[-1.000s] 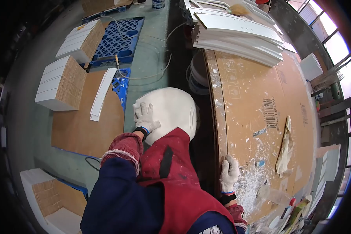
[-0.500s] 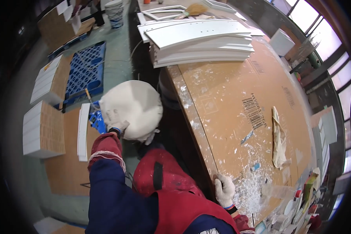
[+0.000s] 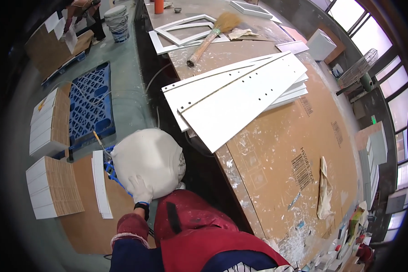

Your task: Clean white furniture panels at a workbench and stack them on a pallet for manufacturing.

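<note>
We have the left grip in a pale glove, laid palm down on the near side of the pad, its fingers stretched out and released, not closed around anything. The pad is white, rounded and puffy; it sits left of the desk, just beyond the red apron, with a dark gap between it and the desk. We cannot tell what bears it from below. Of the right grip we see only a pale bit of glove at the desk's near edge, the rest hidden by the apron, so we cannot tell whether it is clenched or released.

On the desk we see a stack of white boards, fanned askew, with corners jutting past the left edge. Beyond them lie a straw brush and white frames; to the right lies a crumpled cloth.

To the left of the pad, white strips lie on a brown sheet, near two piles of panels. Behind those we see a blue pallet, a bucket and, at the far left, another person bending over.
</note>
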`<action>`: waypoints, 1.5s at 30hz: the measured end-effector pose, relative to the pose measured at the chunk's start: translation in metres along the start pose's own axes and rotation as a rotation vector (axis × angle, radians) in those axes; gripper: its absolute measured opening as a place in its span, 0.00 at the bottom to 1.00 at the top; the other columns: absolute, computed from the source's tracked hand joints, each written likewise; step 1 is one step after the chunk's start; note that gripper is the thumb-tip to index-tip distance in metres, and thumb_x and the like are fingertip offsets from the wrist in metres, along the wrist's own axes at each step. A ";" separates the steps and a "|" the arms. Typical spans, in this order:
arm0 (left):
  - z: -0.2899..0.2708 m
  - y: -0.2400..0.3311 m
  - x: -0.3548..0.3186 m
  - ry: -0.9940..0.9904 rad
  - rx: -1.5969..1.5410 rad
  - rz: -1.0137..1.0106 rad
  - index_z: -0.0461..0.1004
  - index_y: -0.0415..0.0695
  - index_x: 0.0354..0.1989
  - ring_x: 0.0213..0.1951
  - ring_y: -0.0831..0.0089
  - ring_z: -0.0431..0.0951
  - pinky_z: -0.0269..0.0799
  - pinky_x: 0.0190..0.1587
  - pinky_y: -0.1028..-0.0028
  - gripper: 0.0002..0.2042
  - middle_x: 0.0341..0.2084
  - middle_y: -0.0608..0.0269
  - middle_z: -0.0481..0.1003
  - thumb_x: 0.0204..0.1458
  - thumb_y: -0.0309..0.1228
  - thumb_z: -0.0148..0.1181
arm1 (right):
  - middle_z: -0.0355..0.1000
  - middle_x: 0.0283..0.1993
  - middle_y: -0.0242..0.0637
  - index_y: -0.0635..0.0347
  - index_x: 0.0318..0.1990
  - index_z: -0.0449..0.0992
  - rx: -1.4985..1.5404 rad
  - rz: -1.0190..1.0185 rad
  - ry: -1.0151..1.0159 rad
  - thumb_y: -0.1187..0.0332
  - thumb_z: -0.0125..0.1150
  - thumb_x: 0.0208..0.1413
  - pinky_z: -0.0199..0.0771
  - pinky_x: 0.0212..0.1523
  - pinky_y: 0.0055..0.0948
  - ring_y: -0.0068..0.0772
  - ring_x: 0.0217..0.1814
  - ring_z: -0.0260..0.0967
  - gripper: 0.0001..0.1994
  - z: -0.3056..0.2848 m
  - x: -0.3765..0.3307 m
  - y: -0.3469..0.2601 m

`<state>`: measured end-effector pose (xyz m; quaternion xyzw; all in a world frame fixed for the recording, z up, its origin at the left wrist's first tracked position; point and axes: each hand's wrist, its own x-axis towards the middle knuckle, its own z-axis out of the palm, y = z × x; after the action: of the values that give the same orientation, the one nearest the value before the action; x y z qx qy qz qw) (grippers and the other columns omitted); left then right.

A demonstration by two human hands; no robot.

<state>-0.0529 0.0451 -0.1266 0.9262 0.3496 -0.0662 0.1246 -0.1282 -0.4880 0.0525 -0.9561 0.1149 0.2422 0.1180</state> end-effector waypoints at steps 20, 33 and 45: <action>-0.249 0.253 -0.017 0.468 -0.316 0.733 0.53 0.42 0.66 0.68 0.43 0.42 0.38 0.65 0.46 0.47 0.66 0.38 0.43 0.39 0.51 0.68 | 0.72 0.28 0.32 0.63 0.39 0.74 0.503 -0.296 -0.166 0.65 0.60 0.53 0.70 0.33 0.25 0.22 0.30 0.68 0.11 -0.158 0.152 -0.063; -0.251 0.221 0.012 0.668 -0.237 0.842 0.50 0.26 0.61 0.57 0.46 0.62 0.58 0.60 0.56 0.48 0.56 0.32 0.58 0.40 0.47 0.69 | 0.69 0.27 0.27 0.65 0.42 0.73 0.527 -0.461 -0.148 0.70 0.57 0.55 0.66 0.29 0.18 0.15 0.27 0.63 0.10 -0.205 0.231 -0.144; -0.246 0.223 0.030 0.247 -1.080 0.758 0.47 0.24 0.62 0.58 0.51 0.64 0.59 0.61 0.62 0.43 0.56 0.35 0.61 0.48 0.41 0.65 | 0.69 0.32 0.30 0.68 0.41 0.73 0.517 -0.696 -0.107 0.73 0.57 0.54 0.66 0.36 0.19 0.18 0.33 0.63 0.09 -0.226 0.239 -0.245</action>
<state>0.1261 -0.0290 0.1448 0.7933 -0.0043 0.2727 0.5444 0.2424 -0.3590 0.1700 -0.8631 -0.1635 0.2003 0.4338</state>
